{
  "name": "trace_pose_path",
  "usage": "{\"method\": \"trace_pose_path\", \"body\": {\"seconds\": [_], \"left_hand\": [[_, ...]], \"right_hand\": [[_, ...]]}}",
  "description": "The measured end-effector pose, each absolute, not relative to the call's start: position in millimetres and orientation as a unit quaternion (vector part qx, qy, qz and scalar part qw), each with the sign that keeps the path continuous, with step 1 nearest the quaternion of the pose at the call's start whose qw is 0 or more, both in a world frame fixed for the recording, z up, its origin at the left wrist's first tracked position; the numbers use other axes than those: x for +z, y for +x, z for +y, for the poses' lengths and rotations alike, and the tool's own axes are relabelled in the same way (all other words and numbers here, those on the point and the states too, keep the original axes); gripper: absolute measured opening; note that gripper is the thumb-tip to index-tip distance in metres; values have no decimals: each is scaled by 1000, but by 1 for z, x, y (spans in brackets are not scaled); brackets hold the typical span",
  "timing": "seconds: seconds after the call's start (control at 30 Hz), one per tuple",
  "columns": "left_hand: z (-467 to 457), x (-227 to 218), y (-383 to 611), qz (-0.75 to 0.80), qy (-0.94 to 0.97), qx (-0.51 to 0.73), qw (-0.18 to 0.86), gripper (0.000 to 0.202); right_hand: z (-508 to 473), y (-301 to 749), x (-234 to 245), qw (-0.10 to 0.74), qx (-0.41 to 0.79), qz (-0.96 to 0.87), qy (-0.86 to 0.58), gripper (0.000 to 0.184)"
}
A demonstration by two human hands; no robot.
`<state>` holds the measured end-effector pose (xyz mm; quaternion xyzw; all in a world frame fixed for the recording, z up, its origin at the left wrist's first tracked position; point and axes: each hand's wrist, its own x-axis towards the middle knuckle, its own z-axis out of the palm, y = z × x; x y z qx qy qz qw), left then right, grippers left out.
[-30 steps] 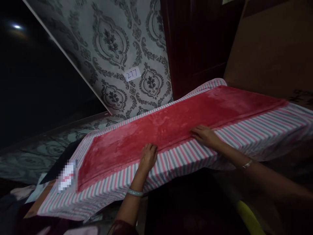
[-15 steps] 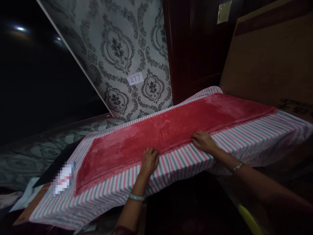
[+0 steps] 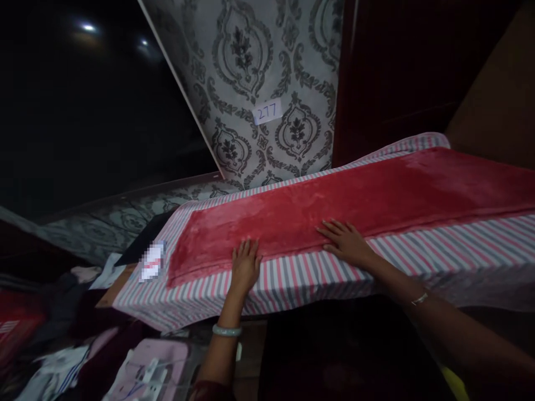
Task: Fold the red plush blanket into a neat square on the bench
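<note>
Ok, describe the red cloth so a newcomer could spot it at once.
Start at the patterned wallpaper; below it stretches a striped cloth. On that lies the red cloth, a long band with the left hand and right hand at its near edge. Its stripeless red stands out from the white, pink and grey stripes around it.

Fingers [image 3: 246,252] (left and right) straighter, flatter now

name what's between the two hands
In the head view, the near edge of the red cloth and striped cloth lie between the left hand and the right hand.
</note>
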<state>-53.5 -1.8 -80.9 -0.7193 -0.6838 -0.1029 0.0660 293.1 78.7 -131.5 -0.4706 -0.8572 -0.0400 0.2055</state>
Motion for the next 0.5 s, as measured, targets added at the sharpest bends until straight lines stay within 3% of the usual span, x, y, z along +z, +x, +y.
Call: {"method": "trace_pose_path", "body": {"seconds": [0.3,0.5], "left_hand": [[-11,-80,-90,-652,-740,-132,94,33],[-19,-84,-97,-635,-755,-127,104,29]], "right_hand": [[78,306,-133,269,11,-853,-447,45],[77,308,-137,313,11,-854,-416,50]]}}
